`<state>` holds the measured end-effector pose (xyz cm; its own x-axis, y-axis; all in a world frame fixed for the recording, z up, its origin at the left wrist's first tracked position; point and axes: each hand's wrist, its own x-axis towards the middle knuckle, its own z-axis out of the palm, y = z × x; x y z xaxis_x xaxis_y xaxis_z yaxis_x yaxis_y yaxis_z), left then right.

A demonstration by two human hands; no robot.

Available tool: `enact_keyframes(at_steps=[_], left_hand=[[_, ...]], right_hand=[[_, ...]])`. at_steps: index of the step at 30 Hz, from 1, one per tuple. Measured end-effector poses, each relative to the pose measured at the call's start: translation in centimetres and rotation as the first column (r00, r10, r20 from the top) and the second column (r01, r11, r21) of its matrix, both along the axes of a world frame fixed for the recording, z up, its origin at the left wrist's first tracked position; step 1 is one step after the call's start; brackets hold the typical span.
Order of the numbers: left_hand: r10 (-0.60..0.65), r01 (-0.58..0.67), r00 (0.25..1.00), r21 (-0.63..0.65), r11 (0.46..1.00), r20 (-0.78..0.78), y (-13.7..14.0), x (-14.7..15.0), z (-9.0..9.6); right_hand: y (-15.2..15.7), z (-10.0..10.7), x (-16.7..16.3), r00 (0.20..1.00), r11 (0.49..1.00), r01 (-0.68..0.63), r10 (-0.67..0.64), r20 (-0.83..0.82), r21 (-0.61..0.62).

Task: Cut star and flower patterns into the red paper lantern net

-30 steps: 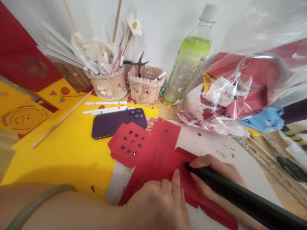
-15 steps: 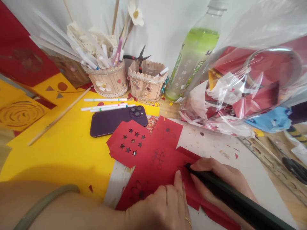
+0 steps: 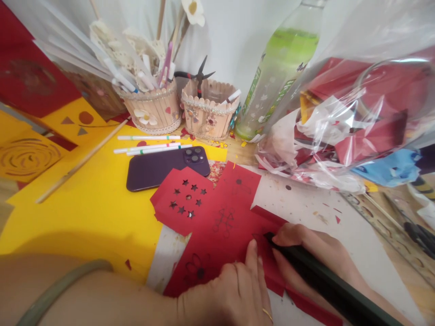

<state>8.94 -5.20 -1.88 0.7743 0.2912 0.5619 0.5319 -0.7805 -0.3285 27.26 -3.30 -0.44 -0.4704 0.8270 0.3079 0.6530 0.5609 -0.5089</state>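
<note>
Two bare hands were at a red paper cutout (image 3: 209, 242), which lay across white paper (image 3: 288, 201) and the edge of a yellow sheet (image 3: 102, 203). The left hand (image 3: 234, 290) rested on it with fingers laid out, the index fingertip touching the surface and nothing visibly grasped. The right hand (image 3: 316, 244) had thumb and fingers closed around a black tool (image 3: 316, 271), held like a pen, its tip at the cutout near the left index finger. Star-shaped holes pierced one flap (image 3: 166, 197), just beside a dark purple phone (image 3: 156, 167); flower-like lines (image 3: 195, 268) marked another part.
</note>
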Motion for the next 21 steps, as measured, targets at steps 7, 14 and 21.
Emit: enact_keyframes(at_steps=[7,14,21], left_hand=[[0.019,-0.019,1.000,0.030,0.999,-0.014,-0.05,0.04,-0.02],[0.022,-0.022,1.000,0.032,0.999,-0.018,0.04,-0.06,0.12],[0.002,-0.001,0.998,0.026,1.000,-0.059,0.00,-0.27,0.01]], right_hand=[[0.14,-0.05,0.50,0.999,0.999,-0.044,0.044,-0.006,0.011],[0.11,-0.03,0.56,0.997,0.997,-0.073,0.073,-0.010,-0.009],[0.09,-0.04,0.58,0.996,0.995,-0.092,0.091,-0.015,-0.042]])
